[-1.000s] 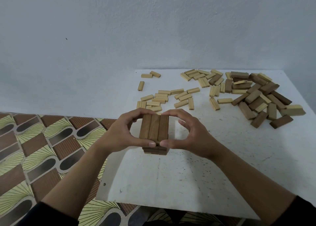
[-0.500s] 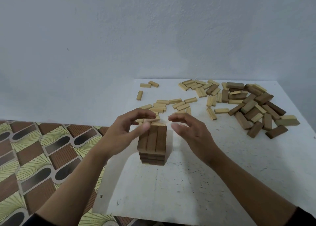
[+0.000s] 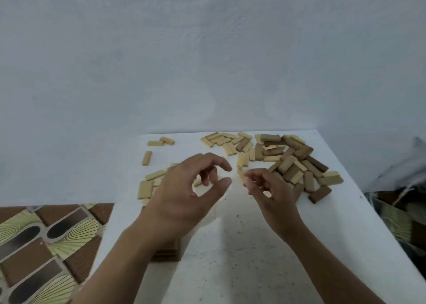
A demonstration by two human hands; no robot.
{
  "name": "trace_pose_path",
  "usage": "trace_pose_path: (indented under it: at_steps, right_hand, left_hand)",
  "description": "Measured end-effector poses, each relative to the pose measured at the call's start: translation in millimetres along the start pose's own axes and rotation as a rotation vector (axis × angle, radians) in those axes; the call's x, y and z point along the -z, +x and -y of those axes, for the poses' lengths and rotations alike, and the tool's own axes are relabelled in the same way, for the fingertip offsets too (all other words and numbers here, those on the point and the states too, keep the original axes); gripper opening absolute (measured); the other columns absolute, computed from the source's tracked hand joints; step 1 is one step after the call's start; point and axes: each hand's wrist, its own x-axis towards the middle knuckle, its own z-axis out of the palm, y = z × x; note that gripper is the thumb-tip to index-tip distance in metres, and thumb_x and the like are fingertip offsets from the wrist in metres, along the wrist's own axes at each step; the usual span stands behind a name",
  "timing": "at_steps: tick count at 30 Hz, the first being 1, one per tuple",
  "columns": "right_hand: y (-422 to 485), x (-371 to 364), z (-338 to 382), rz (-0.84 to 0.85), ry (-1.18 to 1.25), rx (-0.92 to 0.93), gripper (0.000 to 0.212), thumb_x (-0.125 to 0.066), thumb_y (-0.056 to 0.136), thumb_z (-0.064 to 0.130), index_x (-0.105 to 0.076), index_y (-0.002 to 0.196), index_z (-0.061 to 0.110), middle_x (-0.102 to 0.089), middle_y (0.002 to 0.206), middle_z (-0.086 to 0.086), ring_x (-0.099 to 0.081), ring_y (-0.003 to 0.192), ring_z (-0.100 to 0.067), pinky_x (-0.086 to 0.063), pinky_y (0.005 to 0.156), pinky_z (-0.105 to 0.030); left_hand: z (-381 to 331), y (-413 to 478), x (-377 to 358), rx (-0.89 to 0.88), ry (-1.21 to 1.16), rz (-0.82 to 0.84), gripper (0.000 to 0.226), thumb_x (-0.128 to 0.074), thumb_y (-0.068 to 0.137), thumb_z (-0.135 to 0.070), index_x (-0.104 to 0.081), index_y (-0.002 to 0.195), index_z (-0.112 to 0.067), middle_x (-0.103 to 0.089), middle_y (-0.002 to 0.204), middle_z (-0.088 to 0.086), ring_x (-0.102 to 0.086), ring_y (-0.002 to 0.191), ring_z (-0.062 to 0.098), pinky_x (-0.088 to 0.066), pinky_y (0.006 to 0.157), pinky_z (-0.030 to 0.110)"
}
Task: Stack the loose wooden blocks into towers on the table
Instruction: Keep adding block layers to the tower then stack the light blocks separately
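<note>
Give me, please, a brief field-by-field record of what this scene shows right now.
surface: white table
tower: dark wooden stack, mostly hidden under the left forearm
loose light blocks: scattered far middle and left
loose dark blocks: piled far right
left hand: over the table, fingers loosely curled, holding nothing
right hand: fingertips near a light block, contact blurred

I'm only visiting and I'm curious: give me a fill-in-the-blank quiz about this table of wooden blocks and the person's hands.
1. The table top is ___ in colour.
2. The pile of dark brown blocks lies on the table's ___ side.
3. The half-hidden short tower is built from the ___ blocks, not the pale blocks.
4. The left hand and right hand hover over the table, holding ___.

Missing words: white; right; dark; nothing.
</note>
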Motion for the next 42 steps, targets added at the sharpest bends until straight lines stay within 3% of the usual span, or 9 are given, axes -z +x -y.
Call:
trace_pose_path:
  at_steps: [6, 8, 14, 18, 23, 27, 31, 38, 42]
  right_hand:
    - [-10, 55, -57, -0.141, -0.389, 0.012, 0.010, -0.063, 0.095, 0.017, -0.068, 0.102, 0.022, -0.067, 0.096, 0.012, -0.060, 0.092, -0.007, -0.051, 0.079, -0.029]
    - [-17, 68, -81, -0.141, -0.546, -0.008, 0.014, -0.065, 0.092, 0.015, -0.066, 0.105, 0.020, -0.065, 0.104, 0.007, -0.057, 0.104, -0.017, -0.048, 0.089, -0.036]
    - [-38, 72, -119, 0.029, -0.829, 0.090, 0.044, -0.043, 0.097, 0.029, -0.060, 0.135, 0.015, -0.058, 0.139, -0.004, -0.048, 0.133, -0.026, -0.039, 0.108, -0.045]
    - [-38, 67, -124, 0.004, -0.719, 0.063, 0.045, -0.043, 0.098, 0.028, -0.059, 0.136, 0.013, -0.060, 0.138, -0.005, -0.050, 0.134, -0.023, -0.041, 0.110, -0.051]
    - [-35, 71, -125, 0.019, -0.642, 0.066, 0.041, -0.048, 0.093, 0.019, -0.065, 0.129, 0.009, -0.066, 0.131, -0.007, -0.056, 0.128, -0.023, -0.046, 0.108, -0.048]
    - [-36, 68, -119, 0.047, -0.550, 0.082, 0.040, -0.064, 0.085, 0.003, -0.066, 0.125, 0.005, -0.067, 0.124, -0.011, -0.060, 0.119, -0.022, -0.048, 0.106, -0.033]
    - [-42, 52, -103, 0.121, -0.418, 0.117, 0.030, -0.059, 0.087, 0.014, -0.071, 0.115, 0.010, -0.071, 0.115, -0.005, -0.057, 0.110, -0.003, -0.040, 0.103, -0.009]
    - [-50, 21, -74, 0.282, -0.214, 0.153, 0.025, -0.061, 0.086, 0.021, -0.077, 0.103, 0.013, -0.075, 0.103, 0.000, -0.067, 0.096, -0.006, -0.055, 0.089, -0.020]
    - [-37, 24, -71, 0.257, -0.126, 0.144, 0.020, -0.067, 0.085, 0.003, -0.076, 0.101, 0.010, -0.074, 0.102, 0.000, -0.067, 0.098, -0.006, -0.056, 0.088, -0.022]
  left_hand:
    - [-14, 5, -82, 0.124, -0.029, 0.079, 0.015, -0.059, 0.094, -0.041, -0.058, 0.108, -0.042, -0.059, 0.099, -0.019, -0.055, 0.101, 0.002, -0.043, 0.079, 0.013]
    - [-4, 7, -117, 0.171, -0.023, 0.092, 0.018, -0.058, 0.098, -0.035, -0.055, 0.114, -0.042, -0.056, 0.107, -0.022, -0.052, 0.106, -0.002, -0.041, 0.081, 0.012]
    - [44, 12, -202, 0.215, 0.234, 0.284, 0.047, -0.035, 0.108, -0.028, -0.029, 0.154, -0.036, -0.021, 0.163, -0.014, -0.015, 0.149, 0.008, -0.021, 0.114, 0.038]
    - [59, 21, -219, 0.075, 0.385, 0.367, 0.061, -0.015, 0.100, -0.030, -0.011, 0.161, -0.034, -0.005, 0.168, -0.012, 0.002, 0.155, 0.017, -0.015, 0.114, 0.051]
    - [64, 23, -221, 0.026, 0.454, 0.376, 0.065, -0.015, 0.095, -0.037, -0.023, 0.160, -0.028, -0.021, 0.166, -0.008, -0.016, 0.153, 0.024, -0.025, 0.112, 0.056]
    - [70, -1, -206, 0.041, 0.380, 0.287, 0.053, -0.032, 0.099, -0.034, -0.045, 0.150, -0.027, -0.042, 0.157, -0.006, -0.029, 0.149, 0.018, -0.027, 0.115, 0.047]
    - [74, -34, -182, 0.066, 0.292, 0.244, 0.043, -0.043, 0.102, -0.034, -0.054, 0.143, -0.027, -0.042, 0.155, -0.010, -0.026, 0.148, 0.008, -0.016, 0.117, 0.029]
    - [86, -61, -147, 0.111, 0.281, 0.240, 0.042, -0.062, 0.098, -0.037, -0.055, 0.138, -0.027, -0.048, 0.140, -0.007, -0.046, 0.129, 0.011, -0.044, 0.109, 0.031]
    - [94, -67, -140, 0.064, 0.298, 0.242, 0.046, -0.058, 0.101, -0.035, -0.049, 0.146, -0.030, -0.042, 0.142, -0.005, -0.045, 0.125, 0.010, -0.043, 0.102, 0.024]
